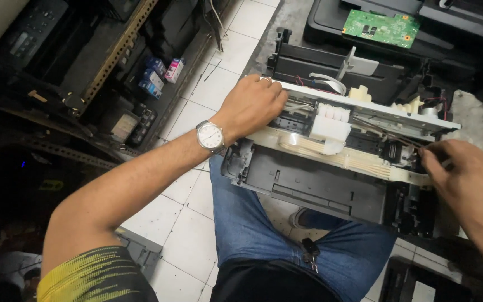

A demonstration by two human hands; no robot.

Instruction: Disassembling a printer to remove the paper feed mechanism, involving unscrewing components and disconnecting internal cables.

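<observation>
An opened printer with its cover off rests on my knees, showing a metal rail, a white ink-cartridge carriage and a flat bundle of white tubes. My left hand, with a wristwatch, grips the left end of the printer's inner frame by the rail. My right hand is at the right end, fingertips pinched on thin wires and the tube end by a small black part.
A green circuit board lies on another black printer at the top right. Metal shelving with printers and small ink boxes stands at the left. White floor tiles lie below; a key bunch hangs at my waist.
</observation>
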